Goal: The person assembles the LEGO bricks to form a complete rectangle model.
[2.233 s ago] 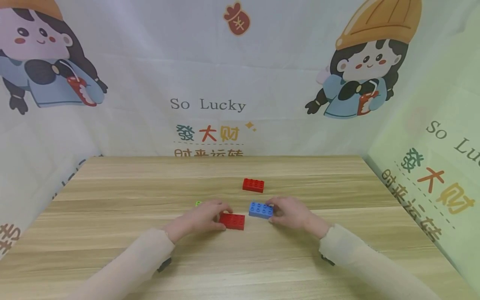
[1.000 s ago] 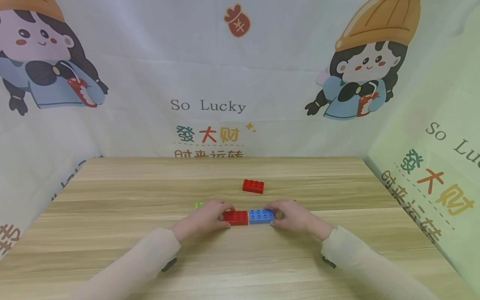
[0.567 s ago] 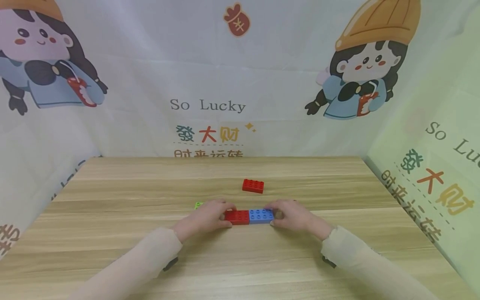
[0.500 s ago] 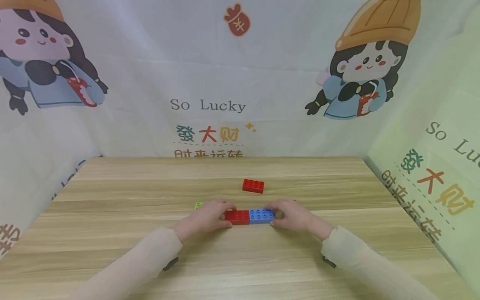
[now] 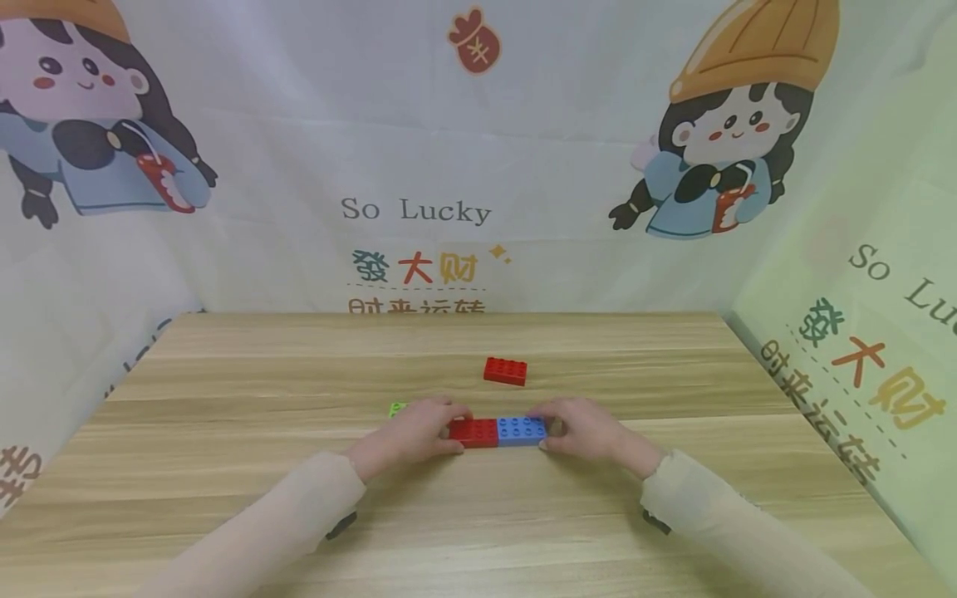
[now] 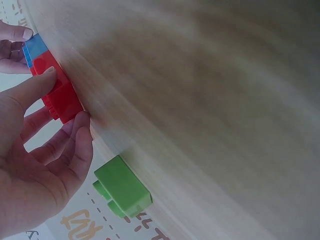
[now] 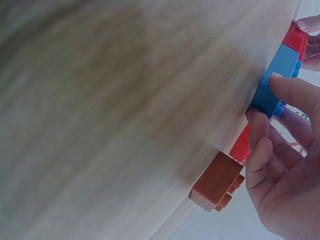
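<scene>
My left hand grips a red toy brick at its left end, thumb on the near side and fingers on the far side. A blue toy brick lies end to end with it, the two touching in one straight row on the table. On the blue brick's right end, my right hand has a similar grip. The left wrist view shows the thumb pressed on the side of the red brick. In the right wrist view, the thumb lies against the blue brick.
Behind the row lies another red brick on the wooden table. A green brick sits beyond my left hand, mostly hidden in the head view. Near my right hand, an orange-brown brick shows only in the right wrist view.
Since the oldest frame, the red brick moved right and the blue one shifted slightly nearer, both turning straight. Their gap closed until the ends met. Over the last half second, hands and bricks hold nearly still.
</scene>
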Demonstrator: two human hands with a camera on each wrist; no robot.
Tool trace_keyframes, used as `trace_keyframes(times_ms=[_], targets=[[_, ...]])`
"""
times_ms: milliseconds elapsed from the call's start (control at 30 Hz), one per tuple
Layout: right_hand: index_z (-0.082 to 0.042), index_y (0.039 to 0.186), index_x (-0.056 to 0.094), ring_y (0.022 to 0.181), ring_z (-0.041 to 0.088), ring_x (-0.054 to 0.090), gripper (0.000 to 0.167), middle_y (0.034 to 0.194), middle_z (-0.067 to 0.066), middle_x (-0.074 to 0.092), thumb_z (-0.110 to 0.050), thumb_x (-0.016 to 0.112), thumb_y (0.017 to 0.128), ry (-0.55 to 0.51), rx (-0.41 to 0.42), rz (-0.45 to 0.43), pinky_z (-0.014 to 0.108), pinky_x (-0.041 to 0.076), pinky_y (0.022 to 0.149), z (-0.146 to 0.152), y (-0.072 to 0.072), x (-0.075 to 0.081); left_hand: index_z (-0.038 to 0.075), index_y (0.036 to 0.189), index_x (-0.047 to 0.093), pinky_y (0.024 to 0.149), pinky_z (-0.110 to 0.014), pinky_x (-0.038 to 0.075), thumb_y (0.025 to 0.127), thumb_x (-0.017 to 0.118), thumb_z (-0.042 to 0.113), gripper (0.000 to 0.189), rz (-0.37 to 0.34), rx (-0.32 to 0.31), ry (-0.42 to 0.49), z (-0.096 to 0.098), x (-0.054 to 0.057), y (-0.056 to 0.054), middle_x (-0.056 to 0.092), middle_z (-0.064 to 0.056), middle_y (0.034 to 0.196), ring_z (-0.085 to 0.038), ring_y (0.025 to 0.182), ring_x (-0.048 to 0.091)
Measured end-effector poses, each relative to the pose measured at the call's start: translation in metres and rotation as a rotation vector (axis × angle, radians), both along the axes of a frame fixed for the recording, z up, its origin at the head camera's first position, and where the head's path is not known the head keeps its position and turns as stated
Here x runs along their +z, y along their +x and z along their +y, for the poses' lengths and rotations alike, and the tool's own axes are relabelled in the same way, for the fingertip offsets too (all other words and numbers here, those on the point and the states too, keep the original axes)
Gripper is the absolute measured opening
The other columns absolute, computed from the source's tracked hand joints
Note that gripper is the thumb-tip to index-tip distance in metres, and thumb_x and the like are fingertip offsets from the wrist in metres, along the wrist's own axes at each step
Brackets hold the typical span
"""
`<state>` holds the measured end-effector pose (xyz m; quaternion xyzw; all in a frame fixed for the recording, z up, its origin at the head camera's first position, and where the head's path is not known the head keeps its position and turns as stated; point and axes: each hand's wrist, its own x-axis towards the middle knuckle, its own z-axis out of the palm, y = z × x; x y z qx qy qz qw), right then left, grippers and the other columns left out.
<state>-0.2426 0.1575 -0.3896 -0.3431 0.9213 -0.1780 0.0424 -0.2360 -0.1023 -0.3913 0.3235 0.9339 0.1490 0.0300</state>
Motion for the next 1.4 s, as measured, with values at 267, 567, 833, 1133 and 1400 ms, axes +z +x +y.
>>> trace_keyframes(times_ms=[267,567,833,1133,1400], targets=[[-0.006,0.117,0.057,0.072,0.010,0.049,0.043,0.101,0.001,0.059,-0.016,0.067,0.077,0.000,0.005,-0.006,0.024,0.041,0.062,-0.001,-0.001,0.000,0.010,0.111,0.057,0.064,-0.028,0.042,0.076,0.069,0.024,0.039,0.005,0.002,0.004,0.000,0.000,0.000,0.054,-0.002,0.092,-0.010,0.066,0.046],[-0.007,0.123,0.050,0.073,0.009,0.052,0.053,0.097,0.003,0.059,-0.022,0.069,0.076,-0.014,-0.033,-0.060,0.028,0.043,0.066,0.001,-0.001,0.002,0.011,0.111,0.057,0.059,-0.025,0.039,0.077,0.069,0.022,0.038,-0.017,0.009,0.024,0.000,0.001,0.001,0.051,0.002,0.087,-0.009,0.062,0.045],[-0.006,0.122,0.051,0.074,0.012,0.052,0.050,0.095,0.003,0.057,-0.023,0.068,0.077,-0.095,-0.046,-0.104,0.029,0.043,0.065,0.007,-0.007,0.013,0.011,0.110,0.057,0.057,-0.024,0.039,0.076,0.069,0.024,0.038,0.005,-0.002,0.010,-0.001,0.000,0.000,0.050,0.003,0.084,-0.008,0.061,0.044],[-0.001,0.120,0.051,0.060,0.012,0.052,0.047,0.094,0.012,0.059,-0.019,0.065,0.080,-0.191,-0.031,-0.122,0.026,0.045,0.051,0.007,-0.021,0.023,0.011,0.110,0.057,0.059,-0.024,0.039,0.077,0.069,0.024,0.037,0.000,0.003,0.013,-0.001,0.001,0.001,0.052,0.001,0.088,-0.009,0.062,0.044],[-0.001,0.121,0.050,0.069,0.015,0.051,0.044,0.091,0.005,0.058,-0.014,0.063,0.081,-0.229,-0.097,-0.139,0.028,0.043,0.060,0.005,-0.034,0.022,0.011,0.110,0.057,0.059,-0.025,0.039,0.077,0.069,0.023,0.037,0.000,0.000,0.020,-0.001,0.001,0.001,0.052,0.001,0.088,-0.009,0.062,0.045]])
